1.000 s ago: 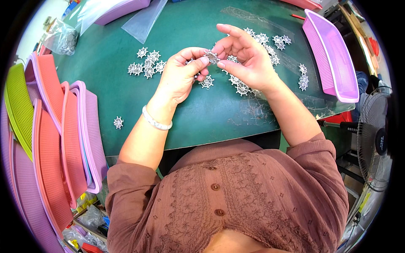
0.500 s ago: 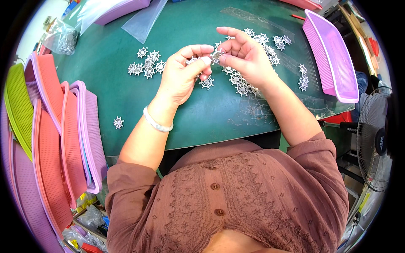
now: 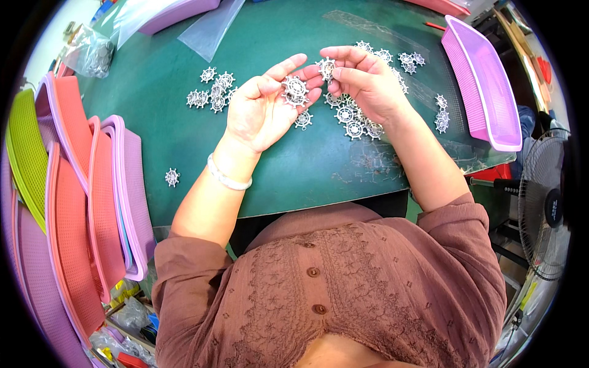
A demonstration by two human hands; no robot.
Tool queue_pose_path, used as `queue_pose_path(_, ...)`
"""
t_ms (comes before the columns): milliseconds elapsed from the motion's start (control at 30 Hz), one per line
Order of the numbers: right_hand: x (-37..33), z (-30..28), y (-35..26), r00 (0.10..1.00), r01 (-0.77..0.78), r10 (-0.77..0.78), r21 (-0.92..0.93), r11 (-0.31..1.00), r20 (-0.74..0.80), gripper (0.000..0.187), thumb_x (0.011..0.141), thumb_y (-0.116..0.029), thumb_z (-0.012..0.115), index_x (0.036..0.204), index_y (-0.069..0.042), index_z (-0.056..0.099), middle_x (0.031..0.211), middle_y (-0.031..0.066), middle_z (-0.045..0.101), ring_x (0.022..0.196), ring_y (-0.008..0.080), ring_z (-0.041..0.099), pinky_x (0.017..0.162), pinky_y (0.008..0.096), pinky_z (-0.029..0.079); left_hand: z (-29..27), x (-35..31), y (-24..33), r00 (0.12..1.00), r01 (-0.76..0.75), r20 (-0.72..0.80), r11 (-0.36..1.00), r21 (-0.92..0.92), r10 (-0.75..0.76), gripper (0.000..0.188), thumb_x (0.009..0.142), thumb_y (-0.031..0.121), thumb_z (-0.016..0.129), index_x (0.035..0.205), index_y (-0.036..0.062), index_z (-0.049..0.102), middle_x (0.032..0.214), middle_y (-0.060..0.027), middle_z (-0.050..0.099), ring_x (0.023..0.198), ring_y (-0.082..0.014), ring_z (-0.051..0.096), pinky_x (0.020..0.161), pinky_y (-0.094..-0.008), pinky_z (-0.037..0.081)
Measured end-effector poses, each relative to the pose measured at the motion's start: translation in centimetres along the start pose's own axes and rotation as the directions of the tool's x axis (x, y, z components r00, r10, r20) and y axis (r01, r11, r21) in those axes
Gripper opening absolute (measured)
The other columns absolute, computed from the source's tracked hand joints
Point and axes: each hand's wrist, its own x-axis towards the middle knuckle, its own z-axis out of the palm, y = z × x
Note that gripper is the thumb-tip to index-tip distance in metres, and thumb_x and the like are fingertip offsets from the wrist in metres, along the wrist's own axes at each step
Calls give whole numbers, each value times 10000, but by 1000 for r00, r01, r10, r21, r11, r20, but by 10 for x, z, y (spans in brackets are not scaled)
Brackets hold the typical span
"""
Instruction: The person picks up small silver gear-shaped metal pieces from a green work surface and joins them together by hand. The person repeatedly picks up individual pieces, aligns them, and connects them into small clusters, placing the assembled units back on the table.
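Observation:
My left hand [image 3: 254, 110] is turned palm up, and a small stack of silver ship's wheel charms [image 3: 295, 89] rests on its fingers. Between thumb and fingertips my right hand [image 3: 374, 86] pinches one ship's wheel charm [image 3: 326, 69], held upright just right of the left fingertips. Under and beyond the right hand spreads a pile of charms [image 3: 345, 115], partly hidden by it. A loose charm [image 3: 303, 119] lies below the left fingers. Left of that hand is a smaller charm cluster [image 3: 218, 92].
A green tabletop [image 3: 270, 178] carries everything. Single charms [image 3: 172, 178] and small groups [image 3: 442, 116] lie apart. A purple basket [image 3: 481, 92] stands at right, by a fan [image 3: 546, 202]. Stacked baskets [image 3: 116, 196] crowd the left edge. Plastic bags [image 3: 208, 30] lie at the back.
My left hand has opened out, showing the stacked charms on its fingers. The right hand has shifted slightly right, and its pinched charm now faces up more fully.

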Motion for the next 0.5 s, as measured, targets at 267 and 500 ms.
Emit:
queue_pose_path(267, -3, 7, 0, 991, 117, -130, -225, 967, -43, 233, 827, 4, 530, 1056, 2, 574, 848, 38, 590, 696, 96, 561, 639, 225, 472, 4, -1, -2, 997, -32, -64, 999, 34, 34, 552, 740, 53, 423, 1263, -110, 353, 1257, -266, 423, 1187, -368, 405, 1071, -451, 261)
queue_pose_path(500, -3, 12, 10, 875, 483, -351, -634, 603, 333, 382, 748, -10, 644, 1117, -9, 545, 938, 62, 557, 770, 120, 553, 687, 252, 469, 4, 0, -5, 988, -56, -141, 998, 9, 57, 395, 821, 148, 455, 1163, -47, 486, 1145, -157, 513, 1053, -287, 473, 919, -371, 400)
